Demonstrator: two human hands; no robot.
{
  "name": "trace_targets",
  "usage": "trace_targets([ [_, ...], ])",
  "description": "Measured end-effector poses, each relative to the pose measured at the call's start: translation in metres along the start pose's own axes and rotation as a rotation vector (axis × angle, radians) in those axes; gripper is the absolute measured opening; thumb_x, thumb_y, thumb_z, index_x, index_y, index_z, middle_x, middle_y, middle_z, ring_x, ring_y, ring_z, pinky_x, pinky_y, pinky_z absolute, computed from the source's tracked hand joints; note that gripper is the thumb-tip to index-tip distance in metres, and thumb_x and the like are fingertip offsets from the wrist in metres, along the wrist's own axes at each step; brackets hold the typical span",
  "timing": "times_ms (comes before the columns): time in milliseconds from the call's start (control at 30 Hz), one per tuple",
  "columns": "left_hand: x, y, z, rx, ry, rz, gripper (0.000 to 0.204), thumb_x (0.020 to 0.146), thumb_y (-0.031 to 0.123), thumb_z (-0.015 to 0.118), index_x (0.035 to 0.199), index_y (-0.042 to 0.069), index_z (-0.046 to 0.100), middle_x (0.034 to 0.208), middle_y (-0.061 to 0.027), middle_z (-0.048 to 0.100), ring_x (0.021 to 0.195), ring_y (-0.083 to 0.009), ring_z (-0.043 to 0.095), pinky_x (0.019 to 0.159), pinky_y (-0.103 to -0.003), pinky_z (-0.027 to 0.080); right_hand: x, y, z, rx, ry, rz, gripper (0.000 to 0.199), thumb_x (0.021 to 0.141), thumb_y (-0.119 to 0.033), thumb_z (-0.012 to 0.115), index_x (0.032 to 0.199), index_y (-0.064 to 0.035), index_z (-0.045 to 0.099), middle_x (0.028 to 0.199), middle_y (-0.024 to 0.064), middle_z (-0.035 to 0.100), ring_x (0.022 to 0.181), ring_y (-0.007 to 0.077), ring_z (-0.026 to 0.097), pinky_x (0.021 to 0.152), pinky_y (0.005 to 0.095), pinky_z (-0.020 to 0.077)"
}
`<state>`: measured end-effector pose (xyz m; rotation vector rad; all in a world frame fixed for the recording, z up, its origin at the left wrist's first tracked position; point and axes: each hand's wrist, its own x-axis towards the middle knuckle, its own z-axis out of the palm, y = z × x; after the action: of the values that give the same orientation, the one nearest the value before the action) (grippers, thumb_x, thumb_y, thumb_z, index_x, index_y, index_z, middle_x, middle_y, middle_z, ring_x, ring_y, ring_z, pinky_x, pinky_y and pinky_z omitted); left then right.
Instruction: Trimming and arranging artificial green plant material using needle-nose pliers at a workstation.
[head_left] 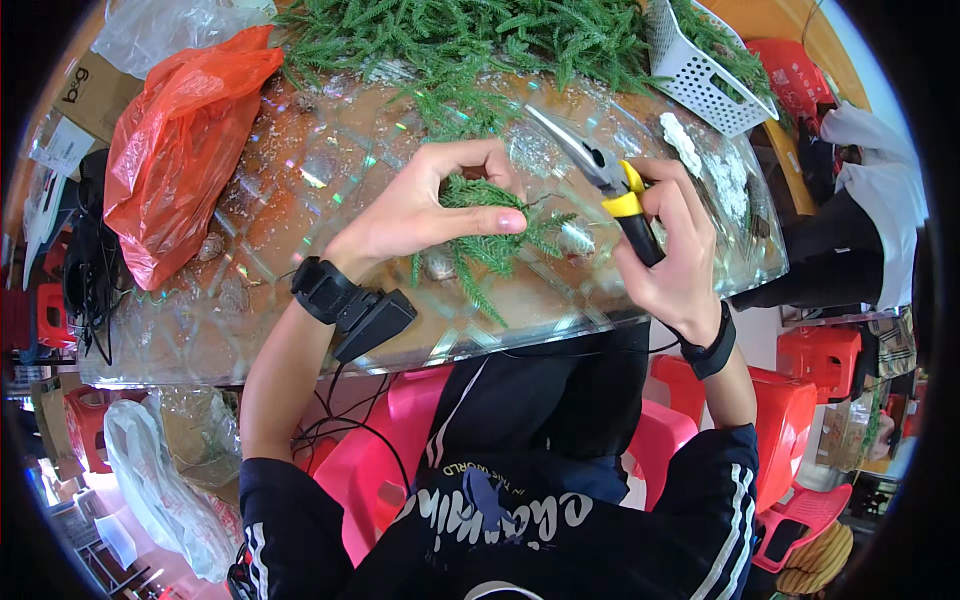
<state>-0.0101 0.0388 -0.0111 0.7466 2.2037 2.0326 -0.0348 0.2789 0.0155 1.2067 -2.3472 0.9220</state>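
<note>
My left hand (pixel 440 203) is closed round a bunch of green artificial pine sprigs (pixel 487 250), held just above the table near its front edge. Thin dark stems stick out of the bunch on its right side. In my right hand (pixel 680 235) are long-nose pliers (pixel 580 150) with yellow and black handles. Their metal jaws point up and to the left, away from the sprigs, and look closed or nearly so. A small gap separates the pliers from the bunch.
A clear patterned cover lies over the table (pixel 330 230), strewn with white flakes. A large heap of pine sprigs (pixel 470 40) fills the far side. A white perforated basket (pixel 705 70) stands far right, a red plastic bag (pixel 190 150) left. Another person (pixel 850 220) is at the right.
</note>
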Motion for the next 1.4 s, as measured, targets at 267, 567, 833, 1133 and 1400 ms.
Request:
trace_targets([
  [267,-0.003,0.014,0.002,-0.052,0.076,-0.042,0.030,0.069,0.021,0.071,0.077,0.002,0.049,0.082,-0.0087,0.057,0.078,-0.0159,0.056,0.071,-0.028,0.043,0.001,-0.011,0.000,-0.236,0.007,-0.181,0.036,0.048,0.003,0.059,0.077,-0.0061,0.040,0.103,0.0143,0.047,0.091,0.0312,0.046,0.082,0.0404,0.0349],
  [567,-0.002,-0.001,-0.001,-0.101,-0.014,0.001,0.028,0.069,0.018,0.072,0.072,0.003,0.048,0.078,-0.0064,0.056,0.074,-0.0123,0.051,0.065,-0.025,0.038,-0.001,-0.012,0.007,-0.312,0.038,-0.252,0.039,0.045,-0.001,0.061,0.077,-0.0088,0.041,0.102,0.0115,0.048,0.097,0.0296,0.045,0.091,0.0457,0.0234],
  [833,-0.001,-0.001,-0.001,-0.093,-0.035,0.046,0.029,0.069,0.016,0.073,0.071,0.005,0.047,0.076,-0.0052,0.055,0.072,-0.0114,0.049,0.063,-0.026,0.037,0.000,-0.009,0.009,-0.297,0.053,-0.278,0.039,0.045,-0.002,0.062,0.078,-0.0094,0.041,0.101,0.0112,0.049,0.096,0.0298,0.047,0.091,0.0457,0.0236],
  [1133,-0.002,0.001,-0.001,-0.161,-0.060,0.017,0.029,0.067,0.013,0.073,0.070,0.004,0.046,0.078,-0.0075,0.057,0.073,-0.0131,0.053,0.063,-0.026,0.038,-0.001,-0.009,0.010,-0.268,0.025,-0.259,0.040,0.045,-0.002,0.062,0.077,-0.0091,0.041,0.100,0.0117,0.049,0.095,0.0300,0.047,0.091,0.0473,0.0241],
  [1400,-0.002,0.003,0.001,-0.187,-0.088,0.022,0.032,0.065,0.011,0.074,0.067,0.005,0.043,0.075,-0.0077,0.056,0.071,-0.0127,0.053,0.062,-0.026,0.038,0.001,-0.010,0.014,-0.209,0.046,-0.277,0.040,0.043,-0.004,0.065,0.076,-0.0091,0.043,0.099,0.0111,0.050,0.092,0.0297,0.048,0.090,0.0493,0.0268],
])
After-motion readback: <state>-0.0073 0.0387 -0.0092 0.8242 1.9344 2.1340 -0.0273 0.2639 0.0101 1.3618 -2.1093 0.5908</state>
